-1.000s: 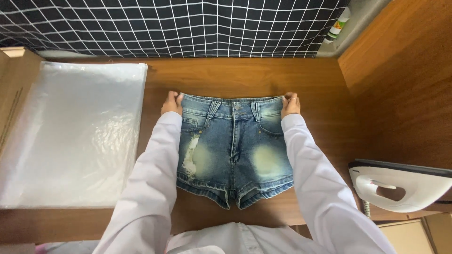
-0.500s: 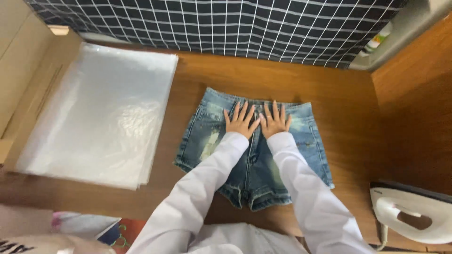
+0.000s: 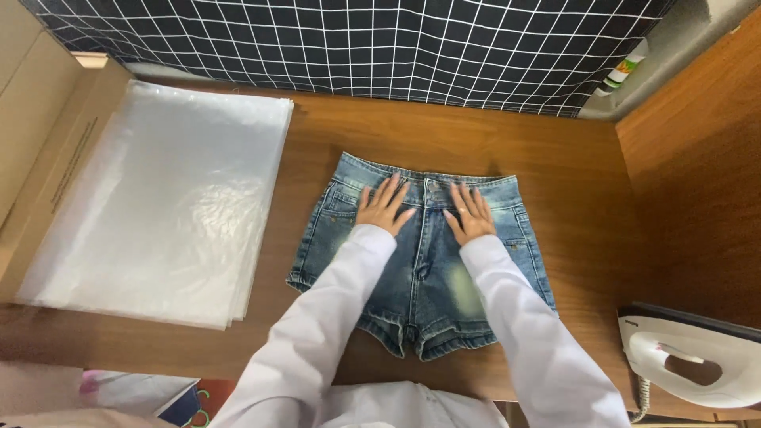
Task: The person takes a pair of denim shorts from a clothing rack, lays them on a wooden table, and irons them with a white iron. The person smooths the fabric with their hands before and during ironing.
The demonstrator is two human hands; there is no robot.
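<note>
Denim shorts (image 3: 424, 269): faded blue, laid flat at centre of wooden tabletop (image 3: 587, 182). Left hand (image 3: 383, 206), right hand (image 3: 469, 214): fingers spread, palms flat just below the waistband, either side of the fly. Stack of clear plastic bags (image 3: 158, 206): left. White iron (image 3: 697, 364): lower right

Looks like a garment packing station, small workshop or online-shop back room; wooden bench (image 3: 571, 170) boxed in by a wood side panel (image 3: 697, 182); stack of clear plastic bags (image 3: 158, 206) laid out flat; white clothes iron (image 3: 697, 368) parked at the bench edge; flattened cardboard (image 3: 40, 150) on the left; denim shorts (image 3: 420, 285) spread for handling; checked cloth (image 3: 357, 43) as backdrop.
</note>
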